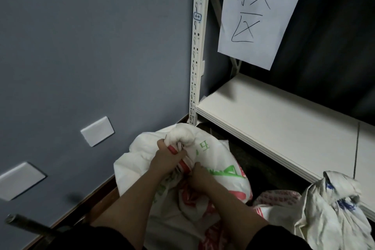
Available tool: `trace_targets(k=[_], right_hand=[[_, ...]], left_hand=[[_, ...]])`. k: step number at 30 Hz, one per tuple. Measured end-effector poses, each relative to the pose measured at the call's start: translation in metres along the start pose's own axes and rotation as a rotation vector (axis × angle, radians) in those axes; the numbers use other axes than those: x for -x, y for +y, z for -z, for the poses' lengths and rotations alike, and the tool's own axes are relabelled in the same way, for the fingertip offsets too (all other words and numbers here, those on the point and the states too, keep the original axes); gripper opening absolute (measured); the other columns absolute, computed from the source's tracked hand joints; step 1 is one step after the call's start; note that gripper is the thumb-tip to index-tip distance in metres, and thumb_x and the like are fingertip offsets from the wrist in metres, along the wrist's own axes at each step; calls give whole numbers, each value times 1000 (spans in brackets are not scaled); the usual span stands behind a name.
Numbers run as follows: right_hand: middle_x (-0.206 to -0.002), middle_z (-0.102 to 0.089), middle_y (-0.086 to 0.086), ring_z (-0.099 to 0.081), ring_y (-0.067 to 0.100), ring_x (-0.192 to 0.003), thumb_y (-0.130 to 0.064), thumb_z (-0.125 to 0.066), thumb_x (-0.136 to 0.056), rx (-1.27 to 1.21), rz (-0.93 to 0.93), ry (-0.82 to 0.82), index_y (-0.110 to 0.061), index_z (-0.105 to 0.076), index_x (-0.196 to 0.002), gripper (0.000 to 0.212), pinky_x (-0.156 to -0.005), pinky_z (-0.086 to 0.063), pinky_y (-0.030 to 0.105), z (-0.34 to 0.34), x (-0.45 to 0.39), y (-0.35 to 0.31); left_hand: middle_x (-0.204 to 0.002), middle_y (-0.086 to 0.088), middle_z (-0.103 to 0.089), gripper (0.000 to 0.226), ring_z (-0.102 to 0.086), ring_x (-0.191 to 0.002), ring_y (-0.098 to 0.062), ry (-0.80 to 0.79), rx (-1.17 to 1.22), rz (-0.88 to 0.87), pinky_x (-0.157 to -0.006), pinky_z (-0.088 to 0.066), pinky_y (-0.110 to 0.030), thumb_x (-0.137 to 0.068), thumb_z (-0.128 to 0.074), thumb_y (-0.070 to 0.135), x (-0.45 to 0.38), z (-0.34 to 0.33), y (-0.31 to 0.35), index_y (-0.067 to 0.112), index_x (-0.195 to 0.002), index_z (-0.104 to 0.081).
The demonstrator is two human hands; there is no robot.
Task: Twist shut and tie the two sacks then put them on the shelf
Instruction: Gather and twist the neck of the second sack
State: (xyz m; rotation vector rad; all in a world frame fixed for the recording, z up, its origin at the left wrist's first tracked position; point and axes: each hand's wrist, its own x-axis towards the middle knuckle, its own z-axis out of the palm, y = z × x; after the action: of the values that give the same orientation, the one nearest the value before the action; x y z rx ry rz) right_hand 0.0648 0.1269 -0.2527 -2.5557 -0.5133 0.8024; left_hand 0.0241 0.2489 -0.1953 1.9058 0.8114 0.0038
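Observation:
A white woven sack (221,160) with green and red print stands on the floor in front of me. Its neck is twisted into a thick roll (181,134) at the top. My left hand (169,157) grips the twisted neck just below that roll. My right hand (203,175) pinches the gathered cloth lower down, close beside the left. A second white sack (332,207) with blue print sits to the right on the floor, its top bunched together. The white shelf board (280,126) runs low on the right, bare on top.
A perforated white upright (197,46) carries the shelf at the wall corner. A paper sign (261,10) with handwriting hangs above the shelf. Another red-printed sack (278,197) lies between the two sacks. A dark metal bar (26,224) juts in at the lower left, by the grey wall.

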Motion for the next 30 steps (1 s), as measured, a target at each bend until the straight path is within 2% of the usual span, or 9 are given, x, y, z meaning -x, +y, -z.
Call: trace_targets(k=[3, 5, 8, 13, 15, 20, 25, 27, 30], right_hand=[[-136, -41, 17, -47, 32, -122, -48, -51, -92, -79, -14, 81, -3, -35, -136, 66, -98, -41, 36, 15, 9, 6], [-140, -40, 16, -45, 31, -126, -51, -55, -88, -196, -18, 82, -4, -30, -140, 74, -101, -39, 36, 20, 14, 10], [-151, -30, 16, -36, 31, -136, -56, -58, -85, -336, -41, 62, -7, -7, -150, 96, -110, -33, 40, 31, 19, 13], [-151, -27, 15, -35, 31, -135, -62, -63, -78, -403, -106, 74, -11, -4, -151, 107, -110, -34, 43, 43, 25, 14], [-147, -32, 15, -37, 32, -133, -61, -59, -83, -385, -102, 116, -11, -13, -150, 95, -107, -35, 41, 49, 31, 12], [-134, -49, 9, -49, 27, -121, -36, -54, -90, -229, -41, 213, -13, -42, -136, 53, -101, -41, 39, 81, 49, 4], [-99, -71, -2, -66, 21, -92, -31, -51, -84, -173, -28, 257, -25, -62, -89, 13, -84, -53, 34, 127, 86, 0], [-91, -73, -2, -68, 21, -87, -28, -50, -82, -167, -18, 307, -25, -59, -76, 12, -82, -55, 35, 144, 106, 5], [-96, -72, 0, -65, 24, -94, -26, -50, -85, -126, -26, 395, -23, -64, -84, 14, -79, -49, 27, 170, 138, 15]], left_hand=[[-128, -13, -51, 102, -55, -113, -31, 33, -8, 40, -97, -46, -43, -64, -70, 53, 4, 4, 10, 13, -143, -19], [-135, -15, -44, 93, -48, -122, -34, 87, -145, 12, -101, -42, -42, -74, -69, 50, 8, 2, 15, 13, -144, -22], [-136, -14, -43, 81, -42, -127, -34, 174, -288, -25, -102, -37, -43, -80, -61, 56, 17, -1, 22, 14, -141, -28], [-140, -15, -39, 82, -41, -129, -34, 64, -227, -4, -104, -38, -44, -80, -63, 51, 21, 3, 17, 15, -145, -25], [-140, -16, -40, 76, -43, -127, -34, 95, -219, -34, -104, -39, -45, -83, -61, 48, 23, 4, 20, 15, -144, -29], [-135, -12, -46, 49, -46, -124, -30, 238, -254, -215, -99, -39, -42, -89, -55, 34, 43, 1, 49, 14, -133, -45], [-135, -13, -45, 45, -47, -122, -31, 241, -248, -321, -101, -40, -43, -89, -52, 20, 67, -5, 89, 13, -133, -45], [-126, -11, -55, 37, -54, -115, -30, 192, -212, -351, -97, -44, -40, -88, -51, 19, 77, -10, 108, 14, -125, -51], [-97, -3, -72, 23, -64, -96, -25, 114, -240, -380, -85, -49, -31, -86, -47, 25, 97, -26, 136, 19, -98, -65]])
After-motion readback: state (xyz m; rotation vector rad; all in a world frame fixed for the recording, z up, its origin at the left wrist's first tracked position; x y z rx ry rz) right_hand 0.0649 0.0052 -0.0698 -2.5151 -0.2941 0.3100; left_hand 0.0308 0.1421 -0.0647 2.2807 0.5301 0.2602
